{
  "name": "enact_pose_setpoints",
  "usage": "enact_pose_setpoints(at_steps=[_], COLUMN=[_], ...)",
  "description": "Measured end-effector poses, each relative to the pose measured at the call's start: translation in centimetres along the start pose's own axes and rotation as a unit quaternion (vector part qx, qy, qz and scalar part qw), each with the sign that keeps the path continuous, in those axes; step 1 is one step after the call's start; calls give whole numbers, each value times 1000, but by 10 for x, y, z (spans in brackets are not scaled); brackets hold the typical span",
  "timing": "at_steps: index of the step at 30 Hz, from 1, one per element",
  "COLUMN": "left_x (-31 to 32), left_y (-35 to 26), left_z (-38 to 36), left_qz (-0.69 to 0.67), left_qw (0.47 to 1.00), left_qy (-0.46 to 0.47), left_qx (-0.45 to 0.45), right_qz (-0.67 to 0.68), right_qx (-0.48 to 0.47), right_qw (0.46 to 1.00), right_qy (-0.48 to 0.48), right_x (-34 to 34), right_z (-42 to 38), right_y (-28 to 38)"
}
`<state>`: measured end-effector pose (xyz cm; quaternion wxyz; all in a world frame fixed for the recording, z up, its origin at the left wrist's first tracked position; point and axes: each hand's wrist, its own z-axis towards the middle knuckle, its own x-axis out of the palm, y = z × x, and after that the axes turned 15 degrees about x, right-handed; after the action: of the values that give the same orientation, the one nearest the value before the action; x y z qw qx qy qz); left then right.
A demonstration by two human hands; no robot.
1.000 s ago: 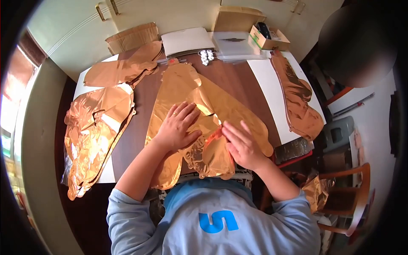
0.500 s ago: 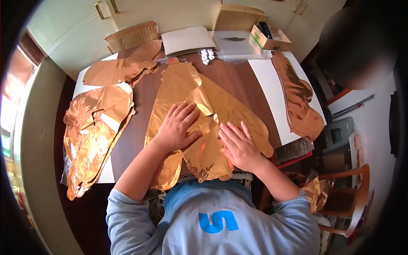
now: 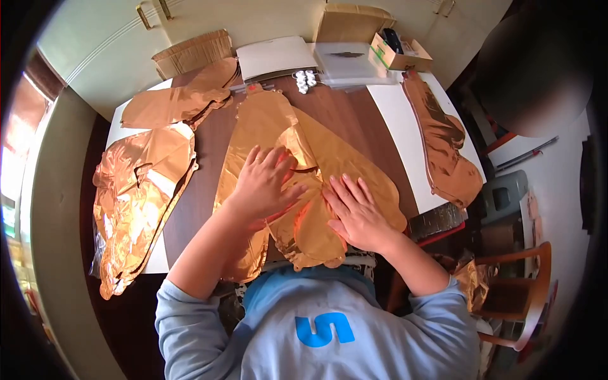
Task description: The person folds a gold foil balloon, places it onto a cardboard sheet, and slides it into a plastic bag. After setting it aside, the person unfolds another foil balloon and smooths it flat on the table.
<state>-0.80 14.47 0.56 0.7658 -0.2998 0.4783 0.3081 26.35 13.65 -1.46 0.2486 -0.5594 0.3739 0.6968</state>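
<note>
A flat, partly folded copper-gold foil balloon (image 3: 361, 164) lies in front of me, its near end reaching the table edge. My left hand (image 3: 263, 183) is open over the balloon's left middle, with bent, spread fingers; it looks slightly raised, and its reflection shows in the foil. To its right, my right hand (image 3: 356, 212) lies flat and open on the foil, fingers pointing away from me. Between the hands runs a crease with a small dark gap in the foil. The balloon's far tip carries a small red mark.
More flat foil balloons lie in a crinkled stack (image 3: 142, 196) and a farther stack (image 3: 171, 104) on the left. Another folded foil piece (image 3: 443, 145) rests on white board at right. At the back are white boards (image 3: 277, 58), small white items (image 3: 305, 81) and a carton (image 3: 402, 54).
My left hand has risen a little off the foil and its fingers have bent. The right hand stays flat in nearly the same place. The camera view has shifted slightly.
</note>
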Motion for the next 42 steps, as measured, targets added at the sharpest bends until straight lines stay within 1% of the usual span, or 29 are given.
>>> enact_pose_setpoints(at_steps=[4,5,8,9,15,18,19,22,26,27,31,33,34,35,36,37,39,40,42], left_x=[2,9,38,43,53,52,52,52,51,50,42,25,13,3,0,0,4,8,10], left_y=[-27,-31,-28,-25,-21,-20,-20,-21,-21,-21,-19,-20,-20,-15,-9,-2,10,12,16], left_z=[30,34,38,37,29,28,28,29,29,29,26,22,19,12,3,-6,-21,-25,-31], left_qz=[67,82,80,30,56,49,43,37,32,25,-23,-31,-34,-60,-50,-39,-42,-36,-21], left_qw=[994,992,990,995,993,992,992,992,993,994,992,991,990,993,995,997,998,999,1000], left_qy=[-80,-98,-116,-80,-88,-89,-90,-94,-84,-80,-101,-123,-133,-96,-82,-68,-42,-23,10], left_qx=[-18,2,-4,-54,-60,-69,-71,-73,-71,-68,-71,-41,-28,-30,-28,-24,-20,-18,-16], right_qz=[2,-3,-6,-5,-6,-8,-16,-25,-70,-55,44,118,155,193,230,190,161,97,-4], right_qx=[16,19,20,20,9,-26,-38,-51,-81,-82,-68,-64,-47,-31,-15,2,137,182,243], right_qw=[1000,999,1000,1000,1000,1000,999,998,994,995,996,990,986,980,973,981,973,967,960], right_qy=[22,26,19,13,-4,10,-2,20,-7,-17,28,51,42,34,26,-43,-95,-150,-135], right_x=[-1,-1,1,2,-1,-8,-8,-13,-9,-9,-27,-39,-46,-53,-58,-58,-48,-47,-41], right_z=[1,1,1,0,-7,-26,-34,-55,-65,-63,-54,-46,-43,-41,-38,-35,-26,-20,-15], right_y=[0,0,-1,-2,-1,1,1,4,-1,-1,0,-4,-7,-14,-21,-30,-49,-54,-61])
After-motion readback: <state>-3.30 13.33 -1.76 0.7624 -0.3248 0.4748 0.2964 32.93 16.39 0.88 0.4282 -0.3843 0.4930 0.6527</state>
